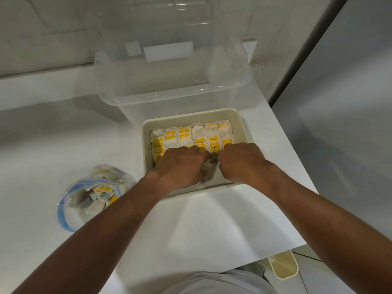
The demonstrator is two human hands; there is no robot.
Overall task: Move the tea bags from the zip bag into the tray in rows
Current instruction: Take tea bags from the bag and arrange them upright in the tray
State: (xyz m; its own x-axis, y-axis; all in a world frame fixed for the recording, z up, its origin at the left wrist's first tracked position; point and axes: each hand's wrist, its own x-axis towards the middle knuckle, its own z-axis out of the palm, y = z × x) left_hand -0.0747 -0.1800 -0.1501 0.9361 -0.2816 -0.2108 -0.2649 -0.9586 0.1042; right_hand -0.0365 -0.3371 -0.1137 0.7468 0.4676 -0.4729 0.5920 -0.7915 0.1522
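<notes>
Glossy counter [201, 219], cream tray [191, 116], papery tea bags [199, 132]

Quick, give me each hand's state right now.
Left hand: fingers curled onto the tea bags in the tray; grip cannot be told.
Right hand: likewise, cannot be told.

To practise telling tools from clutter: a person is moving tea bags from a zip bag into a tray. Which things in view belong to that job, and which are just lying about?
In the job: tray; tea bags in rows; zip bag; left hand and right hand, both in the tray.

Lying about: clear plastic box behind the tray; cream container below the counter's edge.
</notes>
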